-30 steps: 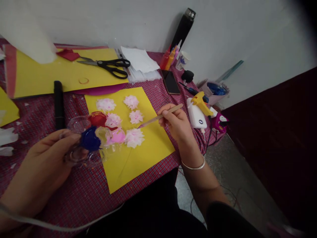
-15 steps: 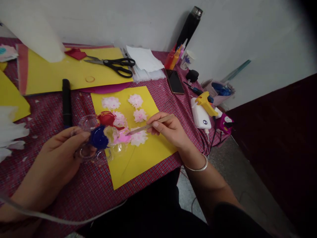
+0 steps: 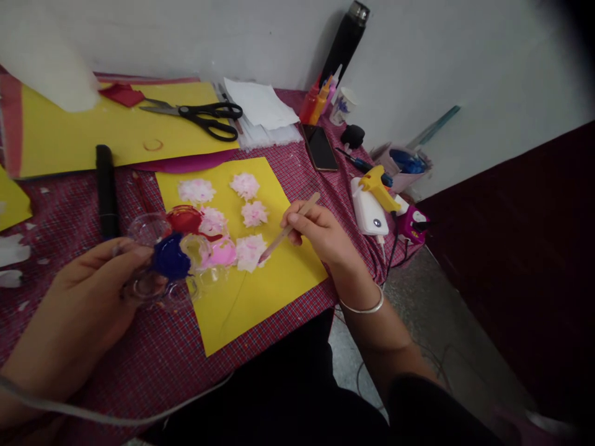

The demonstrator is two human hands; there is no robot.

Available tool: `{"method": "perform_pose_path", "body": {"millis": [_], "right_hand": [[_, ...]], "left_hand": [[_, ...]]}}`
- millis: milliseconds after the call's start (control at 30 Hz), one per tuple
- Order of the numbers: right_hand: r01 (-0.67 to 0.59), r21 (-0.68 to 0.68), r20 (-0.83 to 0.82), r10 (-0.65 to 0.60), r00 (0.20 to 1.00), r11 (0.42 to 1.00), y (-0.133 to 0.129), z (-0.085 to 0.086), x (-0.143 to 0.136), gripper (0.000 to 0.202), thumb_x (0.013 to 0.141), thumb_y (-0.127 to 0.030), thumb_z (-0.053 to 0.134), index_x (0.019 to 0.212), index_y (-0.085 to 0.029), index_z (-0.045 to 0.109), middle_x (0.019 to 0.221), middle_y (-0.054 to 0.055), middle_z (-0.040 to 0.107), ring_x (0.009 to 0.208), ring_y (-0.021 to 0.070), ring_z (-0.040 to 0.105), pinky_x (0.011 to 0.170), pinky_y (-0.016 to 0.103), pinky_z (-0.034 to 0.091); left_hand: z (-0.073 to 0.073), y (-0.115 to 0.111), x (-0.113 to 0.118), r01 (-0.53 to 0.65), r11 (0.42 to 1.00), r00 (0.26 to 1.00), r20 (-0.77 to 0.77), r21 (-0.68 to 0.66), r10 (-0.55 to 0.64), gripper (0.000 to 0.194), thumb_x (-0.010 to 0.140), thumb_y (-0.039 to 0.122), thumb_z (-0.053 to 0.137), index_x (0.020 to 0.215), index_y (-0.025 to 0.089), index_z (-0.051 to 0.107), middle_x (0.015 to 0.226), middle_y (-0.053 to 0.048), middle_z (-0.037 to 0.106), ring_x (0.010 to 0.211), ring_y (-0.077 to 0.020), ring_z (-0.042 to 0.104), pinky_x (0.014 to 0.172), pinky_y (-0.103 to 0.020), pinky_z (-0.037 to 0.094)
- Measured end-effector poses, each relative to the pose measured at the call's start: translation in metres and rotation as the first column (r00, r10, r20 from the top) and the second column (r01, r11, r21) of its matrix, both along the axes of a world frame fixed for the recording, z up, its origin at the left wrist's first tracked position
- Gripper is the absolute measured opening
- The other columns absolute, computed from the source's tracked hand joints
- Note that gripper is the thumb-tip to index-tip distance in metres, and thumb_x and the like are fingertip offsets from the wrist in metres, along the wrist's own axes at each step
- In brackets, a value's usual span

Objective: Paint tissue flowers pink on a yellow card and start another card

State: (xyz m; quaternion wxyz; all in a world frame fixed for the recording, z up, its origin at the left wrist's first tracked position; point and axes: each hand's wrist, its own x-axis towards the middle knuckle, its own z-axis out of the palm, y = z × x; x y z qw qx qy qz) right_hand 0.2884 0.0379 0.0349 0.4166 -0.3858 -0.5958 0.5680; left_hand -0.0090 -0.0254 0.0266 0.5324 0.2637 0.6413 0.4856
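Observation:
My left hand (image 3: 88,303) grips the edge of a clear plastic palette (image 3: 149,228), which holds red, dark blue, yellowish and pink paint (image 3: 221,253). The palette is over the left part of a yellow sheet (image 3: 260,310). In my right hand (image 3: 316,230), a thin wooden stick (image 3: 295,223) is pinched, its tip at the lower right edge of a white and pink paper flower (image 3: 250,251). Several other such flowers lie on the sheet, among them one at its top left (image 3: 197,190) and one at its upper right (image 3: 245,185). The palette partly covers one flower.
Black scissors (image 3: 204,114) lie on a large yellow sheet (image 3: 93,136) behind. White papers (image 3: 260,102), a phone (image 3: 320,147), paint bottles (image 3: 316,102) and a black flask (image 3: 346,43) stand or lie farther back. To the right are a glue gun (image 3: 380,189), a white power bank (image 3: 367,207) and cables.
The stick's tip has moved from the palette's pink paint to the lower right flower, and the stick is held more steeply. The whole view has shifted slightly. My left hand still holds the palette.

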Motion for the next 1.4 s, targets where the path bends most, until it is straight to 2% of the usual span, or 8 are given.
{"method": "perform_pose_path", "body": {"millis": [100,233,367,500,667,867,1200,1400], "right_hand": [[-0.012,0.016,0.062,0.011,0.998,1.000,0.000,0.001,0.000,0.031,0.087,-0.047,0.064,0.079,-0.017,0.062,0.062,-0.004,0.053,0.053,0.0053,0.048,0.051,0.019,0.039],[0.056,-0.015,-0.036,-0.057,0.998,0.998,-0.002,-0.001,-0.003,0.031,0.089,-0.048,0.062,0.081,-0.018,0.062,0.060,-0.004,0.054,0.052,0.0059,0.049,0.050,0.019,0.040],[-0.020,0.014,-0.111,0.021,0.994,1.000,-0.007,0.000,-0.009,0.028,0.091,-0.045,0.061,0.089,-0.018,0.065,0.068,-0.002,0.061,0.056,0.0065,0.055,0.052,0.020,0.043],[-0.078,0.055,-0.045,0.081,0.996,0.995,-0.010,0.001,-0.015,0.028,0.090,-0.045,0.062,0.091,-0.017,0.067,0.076,0.000,0.065,0.061,0.0065,0.057,0.056,0.020,0.045],[-0.127,-0.029,-0.050,0.126,0.991,0.991,-0.010,-0.003,-0.021,0.031,0.090,-0.047,0.061,0.085,-0.017,0.065,0.073,0.000,0.063,0.060,0.0066,0.057,0.055,0.020,0.045],[0.011,-0.120,-0.131,-0.027,0.991,0.993,-0.009,-0.005,-0.018,0.026,0.090,-0.044,0.061,0.085,-0.018,0.062,0.064,-0.003,0.060,0.054,0.0062,0.053,0.050,0.019,0.041],[-0.055,-0.015,0.066,0.056,0.996,0.998,-0.003,-0.003,-0.009,0.021,0.090,-0.035,0.059,0.081,-0.017,0.060,0.063,-0.004,0.053,0.054,0.0066,0.048,0.053,0.020,0.039],[-0.051,-0.044,0.042,0.053,0.998,0.998,-0.003,-0.005,-0.008,0.019,0.090,-0.034,0.059,0.081,-0.017,0.061,0.060,-0.004,0.054,0.053,0.0066,0.048,0.051,0.020,0.038]], "left_hand": [[-0.001,-0.001,0.000,-0.001,1.000,1.000,0.002,-0.012,0.001,0.021,0.065,0.031,0.082,0.073,0.023,0.065,0.060,0.003,0.059,0.049,-0.0093,0.055,0.044,-0.016,0.045],[0.000,-0.002,0.002,0.011,1.000,1.000,-0.008,-0.004,-0.011,0.022,0.064,0.032,0.083,0.072,0.023,0.064,0.059,0.003,0.059,0.048,-0.0102,0.053,0.043,-0.017,0.044],[0.004,-0.001,0.006,0.005,1.000,1.000,-0.016,-0.022,-0.005,0.022,0.062,0.030,0.081,0.071,0.022,0.062,0.059,0.005,0.058,0.047,-0.0072,0.048,0.040,-0.013,0.040],[0.008,0.000,0.009,0.016,1.000,1.000,-0.009,-0.027,-0.016,0.019,0.065,0.029,0.078,0.071,0.021,0.061,0.059,0.005,0.057,0.048,-0.0064,0.048,0.042,-0.013,0.039],[0.008,-0.001,0.011,0.023,1.000,1.000,0.005,-0.018,-0.023,0.019,0.066,0.029,0.077,0.069,0.020,0.061,0.060,0.005,0.058,0.049,-0.0068,0.048,0.043,-0.014,0.041],[0.003,-0.001,0.002,0.013,1.000,1.000,-0.026,-0.005,-0.013,0.018,0.068,0.031,0.078,0.073,0.022,0.063,0.057,0.005,0.058,0.046,-0.0082,0.051,0.042,-0.015,0.042],[0.006,-0.001,0.002,0.007,1.000,1.000,-0.013,0.024,-0.007,0.019,0.068,0.029,0.080,0.074,0.022,0.063,0.059,0.005,0.059,0.048,-0.0077,0.054,0.043,-0.014,0.043],[0.003,-0.001,0.001,-0.012,1.000,0.999,-0.038,0.028,0.013,0.020,0.066,0.029,0.080,0.074,0.021,0.063,0.060,0.005,0.060,0.048,-0.0089,0.055,0.044,-0.016,0.047]]}}
